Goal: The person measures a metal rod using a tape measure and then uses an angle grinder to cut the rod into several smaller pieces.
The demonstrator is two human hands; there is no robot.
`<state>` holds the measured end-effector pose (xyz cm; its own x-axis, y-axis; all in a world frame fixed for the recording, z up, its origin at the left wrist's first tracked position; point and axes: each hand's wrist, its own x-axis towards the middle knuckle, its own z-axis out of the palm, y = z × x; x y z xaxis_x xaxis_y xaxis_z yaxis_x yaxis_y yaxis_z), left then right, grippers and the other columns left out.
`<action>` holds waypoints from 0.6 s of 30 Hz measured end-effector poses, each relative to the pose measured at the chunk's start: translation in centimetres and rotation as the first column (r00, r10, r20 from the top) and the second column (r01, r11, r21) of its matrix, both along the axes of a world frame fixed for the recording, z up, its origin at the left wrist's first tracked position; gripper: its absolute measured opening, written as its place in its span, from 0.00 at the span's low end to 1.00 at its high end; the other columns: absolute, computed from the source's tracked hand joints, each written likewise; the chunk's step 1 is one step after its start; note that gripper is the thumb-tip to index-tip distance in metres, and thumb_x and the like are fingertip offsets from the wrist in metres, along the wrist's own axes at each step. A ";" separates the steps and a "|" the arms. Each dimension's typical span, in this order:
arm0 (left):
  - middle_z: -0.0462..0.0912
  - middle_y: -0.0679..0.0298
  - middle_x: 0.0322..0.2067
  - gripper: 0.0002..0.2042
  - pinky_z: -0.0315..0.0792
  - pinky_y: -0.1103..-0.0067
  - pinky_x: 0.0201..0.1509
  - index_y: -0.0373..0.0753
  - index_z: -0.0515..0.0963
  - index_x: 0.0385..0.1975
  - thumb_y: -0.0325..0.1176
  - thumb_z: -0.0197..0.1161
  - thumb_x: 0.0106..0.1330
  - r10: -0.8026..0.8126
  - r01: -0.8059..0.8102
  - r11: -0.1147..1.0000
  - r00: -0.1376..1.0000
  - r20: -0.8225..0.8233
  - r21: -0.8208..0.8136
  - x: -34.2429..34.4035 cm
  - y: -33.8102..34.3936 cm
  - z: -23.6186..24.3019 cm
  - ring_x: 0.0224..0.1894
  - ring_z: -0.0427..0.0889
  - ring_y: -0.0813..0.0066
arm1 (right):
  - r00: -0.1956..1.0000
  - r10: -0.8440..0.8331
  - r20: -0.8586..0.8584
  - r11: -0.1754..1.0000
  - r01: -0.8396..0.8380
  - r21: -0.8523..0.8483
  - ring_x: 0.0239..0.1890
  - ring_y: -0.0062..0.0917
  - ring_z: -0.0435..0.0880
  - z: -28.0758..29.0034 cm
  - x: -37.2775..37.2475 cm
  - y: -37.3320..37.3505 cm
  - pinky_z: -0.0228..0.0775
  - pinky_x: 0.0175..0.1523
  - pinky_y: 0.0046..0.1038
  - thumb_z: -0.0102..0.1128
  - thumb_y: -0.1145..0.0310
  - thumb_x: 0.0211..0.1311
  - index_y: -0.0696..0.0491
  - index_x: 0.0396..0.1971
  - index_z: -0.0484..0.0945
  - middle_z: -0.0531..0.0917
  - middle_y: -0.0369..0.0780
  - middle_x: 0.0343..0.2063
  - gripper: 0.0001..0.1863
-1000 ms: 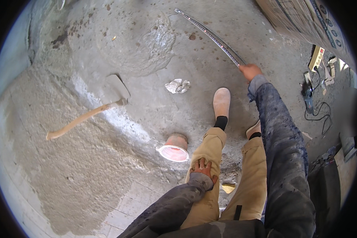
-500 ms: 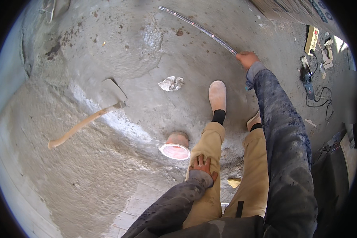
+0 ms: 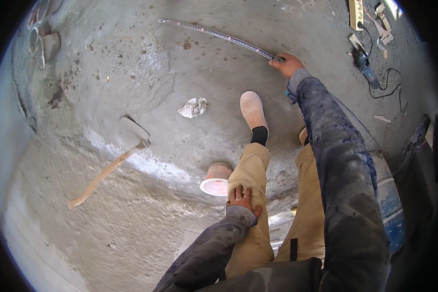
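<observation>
My right hand (image 3: 287, 63) is closed on the near end of a long silver measuring rule (image 3: 219, 36) with dark markings, which stretches toward the upper left over the concrete floor (image 3: 146, 87); whether it touches the floor I cannot tell. My left hand (image 3: 243, 199) rests on my left trouser leg (image 3: 248, 165), fingers spread, holding nothing. Just left of that leg is a small pink bucket (image 3: 214, 174) with a pale rim. A crumpled white scrap (image 3: 193, 107) lies beside my forward shoe (image 3: 253, 109).
A hoe (image 3: 104, 173) with a wooden handle lies at left. Several buckets (image 3: 47, 48) stand at upper left. A power strip (image 3: 355, 13), an angle grinder (image 3: 365, 65) with cable and some offcuts lie at upper right. A blue, worn drum-like object (image 3: 393, 228) is at lower right.
My right hand and the rule have moved up and left in the view, the rule now lying flatter across it. The camera view has shifted, showing more buckets at upper left. My left hand stays on my leg.
</observation>
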<state>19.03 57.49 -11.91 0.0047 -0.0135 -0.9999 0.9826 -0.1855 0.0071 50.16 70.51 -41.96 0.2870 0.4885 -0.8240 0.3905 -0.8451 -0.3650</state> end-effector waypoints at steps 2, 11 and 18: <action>0.50 0.53 0.65 0.37 0.53 0.57 0.63 0.47 0.58 0.62 0.51 0.58 0.49 -0.009 0.009 1.000 1.000 -0.009 -0.007 -0.2 0.1 -0.1 0.66 0.48 0.53 | 1.000 -0.025 -0.020 1.000 0.024 -0.005 0.54 0.39 0.72 -0.4 0.0 -0.7 0.62 0.58 0.32 0.62 0.45 0.44 0.55 0.52 0.72 0.73 0.49 0.51 0.37; 0.73 0.51 0.46 0.20 0.67 0.65 0.49 0.39 0.75 0.39 0.45 0.60 0.49 -0.050 0.006 0.993 0.918 0.394 0.114 -3.6 1.3 4.3 0.52 0.69 0.52 | 0.992 -0.126 -0.008 0.989 0.125 -0.074 0.56 0.37 0.70 -0.4 -1.1 -5.1 0.61 0.60 0.32 0.62 0.48 0.47 0.54 0.55 0.69 0.73 0.46 0.53 0.36; 0.75 0.58 0.44 0.19 0.75 0.70 0.45 0.43 0.72 0.47 0.42 0.51 0.58 -0.106 0.336 0.866 0.847 0.521 -0.370 -8.7 1.8 18.7 0.45 0.77 0.60 | 0.993 -0.120 0.013 0.989 0.121 -0.086 0.59 0.34 0.67 -0.4 -1.8 -5.5 0.59 0.62 0.33 0.59 0.49 0.52 0.51 0.58 0.65 0.68 0.42 0.57 0.35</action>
<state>10.32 59.31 6.79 0.4117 -0.5008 -0.7614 0.7670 -0.2609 0.5863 48.33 65.00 -42.37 0.3461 0.3772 -0.8590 0.2863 -0.9144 -0.2862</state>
